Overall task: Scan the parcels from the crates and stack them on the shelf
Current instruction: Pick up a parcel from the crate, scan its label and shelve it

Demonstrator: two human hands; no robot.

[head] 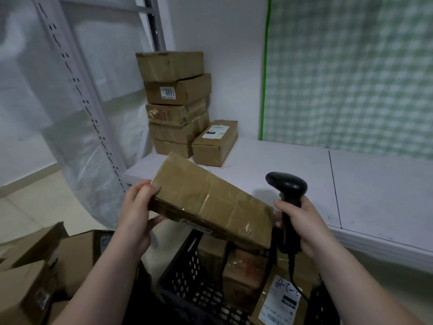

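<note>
My left hand (138,212) grips the left end of a taped brown cardboard parcel (210,200), held tilted above a black crate (192,273). A label strip shows on the parcel's underside edge. My right hand (302,226) holds a black barcode scanner (287,191) upright by its handle, just right of the parcel, with its head facing left. More parcels (243,275) lie in the crate, one with a white label. On the white shelf (293,174) a stack of several parcels (175,102) stands at the back left, with one labelled parcel (215,143) beside it.
A grey perforated shelf upright (89,104) runs down the left, with clear plastic sheeting behind it. Several cardboard boxes (28,266) sit at the lower left. A green checked curtain (351,71) hangs at the back right. The scanner's cable drops into the crate.
</note>
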